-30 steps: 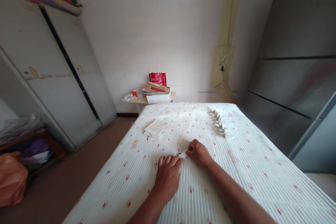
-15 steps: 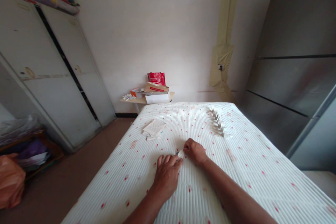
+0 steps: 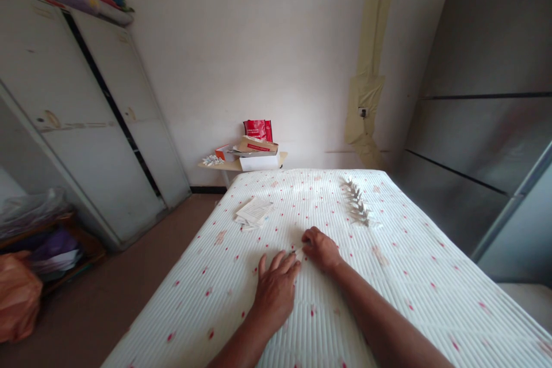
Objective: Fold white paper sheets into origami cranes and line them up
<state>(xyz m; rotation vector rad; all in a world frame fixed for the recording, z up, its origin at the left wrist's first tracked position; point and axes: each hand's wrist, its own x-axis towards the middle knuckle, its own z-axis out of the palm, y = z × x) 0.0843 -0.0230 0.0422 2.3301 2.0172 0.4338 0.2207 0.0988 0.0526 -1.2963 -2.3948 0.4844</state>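
Observation:
A small piece of folded white paper (image 3: pixel 299 253) lies on the bedspread between my two hands. My right hand (image 3: pixel 320 248) has its fingers curled in a pinch on the paper's right side; the fingertips are partly hidden. My left hand (image 3: pixel 276 287) rests palm down, fingers stretched and spread, with the fingertips by the paper's left edge. Beyond it sits a small stack of printed paper sheets (image 3: pixel 254 211). Farther right, several folded paper cranes (image 3: pixel 357 202) stand in a row.
The white ribbed bedspread (image 3: pixel 207 310) with red dots covers the bed. Behind its far edge, a small table (image 3: pixel 233 165) bears a white box (image 3: pixel 260 161), a red bag (image 3: pixel 259 129) and small white pieces. Lockers (image 3: pixel 86 109) stand left, a grey cabinet (image 3: pixel 478 144) right.
The fingers of my left hand have spread and straightened a little beside the paper. My right hand keeps its pinch in nearly the same place.

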